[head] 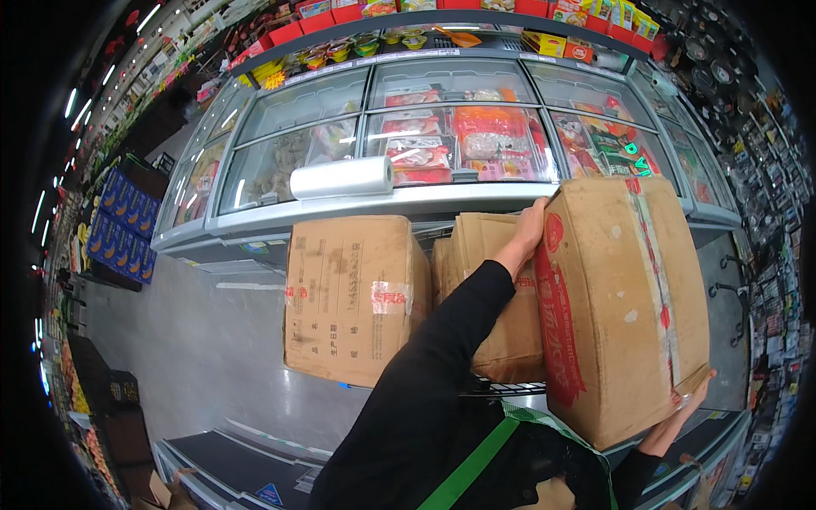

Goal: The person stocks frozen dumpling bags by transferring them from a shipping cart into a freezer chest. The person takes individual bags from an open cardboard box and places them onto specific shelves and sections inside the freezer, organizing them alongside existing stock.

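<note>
A large taped cardboard box [618, 299] with red print is held between my two hands at the right. My left hand [530, 226] grips its upper left edge, near the freezer. At its lower right corner, my right hand [692, 395] holds the edge by a loose cardboard flap; some of the fingers are hidden. Left of this box, a second cardboard box [503, 319] rests on a wire cart [510, 387], partly behind my left arm. Another cardboard box [350, 299], printed and taped, stands farther left.
A glass-topped chest freezer [382, 197] with packaged food runs across the front. A roll of clear plastic bags [342, 178] lies on its edge. Blue cartons [121, 226] are stacked at the left. Behind me stands another dark-topped case [236, 472].
</note>
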The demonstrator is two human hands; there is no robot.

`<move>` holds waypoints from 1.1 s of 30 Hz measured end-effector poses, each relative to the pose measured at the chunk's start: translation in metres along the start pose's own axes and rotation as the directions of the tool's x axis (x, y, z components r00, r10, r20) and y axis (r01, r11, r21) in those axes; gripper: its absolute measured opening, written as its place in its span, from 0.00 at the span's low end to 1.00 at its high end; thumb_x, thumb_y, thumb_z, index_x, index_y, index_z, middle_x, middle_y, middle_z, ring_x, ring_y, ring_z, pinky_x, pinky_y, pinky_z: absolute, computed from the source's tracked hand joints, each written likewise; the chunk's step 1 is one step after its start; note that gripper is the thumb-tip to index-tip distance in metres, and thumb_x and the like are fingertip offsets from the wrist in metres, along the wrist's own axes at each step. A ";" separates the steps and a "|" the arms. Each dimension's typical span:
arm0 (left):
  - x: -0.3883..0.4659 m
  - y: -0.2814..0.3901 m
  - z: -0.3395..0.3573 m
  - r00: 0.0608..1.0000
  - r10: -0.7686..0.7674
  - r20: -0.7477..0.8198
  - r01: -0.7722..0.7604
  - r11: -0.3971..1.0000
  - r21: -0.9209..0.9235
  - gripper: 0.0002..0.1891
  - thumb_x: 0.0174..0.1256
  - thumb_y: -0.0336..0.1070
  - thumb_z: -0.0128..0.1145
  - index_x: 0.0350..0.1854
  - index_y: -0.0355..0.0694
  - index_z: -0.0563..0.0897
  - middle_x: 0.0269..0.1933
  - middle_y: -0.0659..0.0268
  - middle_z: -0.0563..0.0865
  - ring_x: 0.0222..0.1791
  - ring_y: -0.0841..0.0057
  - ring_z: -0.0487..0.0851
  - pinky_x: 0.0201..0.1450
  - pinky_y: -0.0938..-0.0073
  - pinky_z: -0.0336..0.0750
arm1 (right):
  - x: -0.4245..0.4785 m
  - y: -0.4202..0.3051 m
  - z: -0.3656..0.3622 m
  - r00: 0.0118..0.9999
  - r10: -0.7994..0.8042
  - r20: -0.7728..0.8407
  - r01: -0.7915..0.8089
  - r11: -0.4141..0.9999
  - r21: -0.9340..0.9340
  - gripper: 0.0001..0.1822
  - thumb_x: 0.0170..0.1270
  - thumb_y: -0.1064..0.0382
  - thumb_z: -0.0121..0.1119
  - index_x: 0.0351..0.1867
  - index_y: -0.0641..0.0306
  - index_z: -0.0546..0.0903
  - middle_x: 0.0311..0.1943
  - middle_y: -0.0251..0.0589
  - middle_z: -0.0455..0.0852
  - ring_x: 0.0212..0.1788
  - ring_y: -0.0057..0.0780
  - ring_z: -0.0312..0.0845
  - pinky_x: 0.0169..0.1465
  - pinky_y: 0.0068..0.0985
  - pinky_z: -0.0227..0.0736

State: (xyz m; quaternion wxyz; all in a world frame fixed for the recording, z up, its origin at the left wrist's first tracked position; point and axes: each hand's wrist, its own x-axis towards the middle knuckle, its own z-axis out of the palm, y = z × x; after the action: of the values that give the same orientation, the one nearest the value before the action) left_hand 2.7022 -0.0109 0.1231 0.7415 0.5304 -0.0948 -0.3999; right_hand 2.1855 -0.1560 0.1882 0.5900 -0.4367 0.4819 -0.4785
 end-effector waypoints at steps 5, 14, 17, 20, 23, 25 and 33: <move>-0.011 0.004 0.005 0.992 0.122 0.027 -0.121 0.992 -0.016 0.28 0.71 0.54 0.40 0.44 0.29 0.82 0.35 0.55 0.85 0.31 0.66 0.85 0.34 0.68 0.77 | -0.051 -0.035 0.060 0.988 0.078 0.134 -0.120 0.931 0.344 0.33 0.72 0.41 0.44 0.60 0.71 0.72 0.59 0.47 0.76 0.58 0.40 0.76 0.60 0.37 0.72; 0.020 -0.013 -0.021 0.995 0.017 0.102 -0.021 0.999 0.039 0.27 0.72 0.56 0.38 0.52 0.35 0.78 0.46 0.60 0.84 0.43 0.71 0.82 0.47 0.69 0.75 | -0.080 0.035 0.039 0.992 -0.122 -0.026 0.122 0.912 0.392 0.29 0.77 0.45 0.37 0.64 0.67 0.71 0.63 0.40 0.74 0.61 0.34 0.71 0.62 0.33 0.67; 0.027 -0.004 -0.040 0.990 0.037 0.133 -0.031 0.998 -0.050 0.27 0.73 0.56 0.42 0.56 0.36 0.76 0.50 0.60 0.83 0.47 0.70 0.81 0.51 0.69 0.76 | -0.110 0.110 0.026 0.993 -0.037 -0.115 0.036 0.999 -0.015 0.28 0.74 0.43 0.43 0.60 0.64 0.74 0.55 0.38 0.79 0.57 0.29 0.73 0.57 0.32 0.69; 0.006 0.008 -0.015 0.987 -0.009 0.163 0.026 0.995 -0.101 0.29 0.72 0.58 0.43 0.58 0.36 0.75 0.51 0.60 0.83 0.48 0.69 0.82 0.52 0.69 0.76 | -0.161 0.159 0.046 0.969 0.168 -0.182 -0.159 0.985 0.065 0.17 0.70 0.52 0.51 0.47 0.62 0.81 0.43 0.31 0.83 0.41 0.22 0.77 0.39 0.23 0.70; -0.008 0.016 0.002 0.982 -0.009 0.189 0.024 0.997 -0.076 0.29 0.72 0.59 0.41 0.60 0.36 0.73 0.53 0.59 0.82 0.52 0.69 0.80 0.54 0.67 0.75 | -0.175 0.198 0.055 0.934 0.349 0.076 -0.341 0.806 0.483 0.28 0.70 0.47 0.50 0.63 0.63 0.71 0.57 0.43 0.78 0.55 0.38 0.77 0.52 0.36 0.77; -0.015 0.018 0.003 0.985 -0.014 0.173 0.025 0.998 -0.059 0.30 0.72 0.58 0.40 0.60 0.36 0.73 0.53 0.59 0.82 0.54 0.69 0.79 0.55 0.67 0.74 | -0.181 0.183 0.078 0.891 0.386 0.239 -0.446 0.647 0.618 0.28 0.70 0.46 0.49 0.64 0.63 0.70 0.60 0.46 0.77 0.58 0.41 0.76 0.55 0.35 0.77; -0.010 0.014 -0.010 0.996 -0.079 0.038 0.076 0.995 0.058 0.31 0.71 0.57 0.42 0.58 0.31 0.78 0.55 0.55 0.82 0.52 0.67 0.80 0.57 0.68 0.71 | -0.207 0.131 0.062 0.938 0.302 0.169 -0.342 0.729 0.593 0.29 0.70 0.44 0.48 0.62 0.63 0.72 0.58 0.47 0.79 0.59 0.42 0.76 0.58 0.41 0.75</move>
State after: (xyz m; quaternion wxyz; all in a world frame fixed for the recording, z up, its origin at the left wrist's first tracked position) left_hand 2.7084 0.0046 0.1338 0.7080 0.5463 -0.1006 -0.4361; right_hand 2.2491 0.0724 0.1014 0.7878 -0.1455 0.3502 -0.4854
